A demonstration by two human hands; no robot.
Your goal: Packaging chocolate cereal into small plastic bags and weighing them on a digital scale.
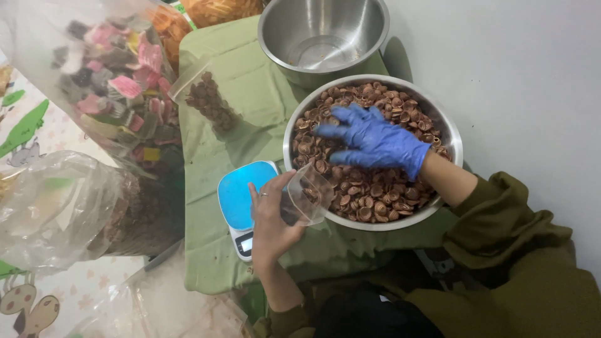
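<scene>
At centre frame the person's right hand, in a blue glove, is lying spread over the brown shell-shaped snacks filling the wide steel bowl, grip released, nothing pinched yet. The bare left hand is grasping a small clear bag, mouth open, touching the bowl's near rim. Keeping that mouth wide and low at the rim looks best. The blue scale is sitting just left on the green-clothed counter.

Left hand bare, ring on finger, fingers curled in grip. Right hand blue-gloved, fingers spread, palm down.
</scene>
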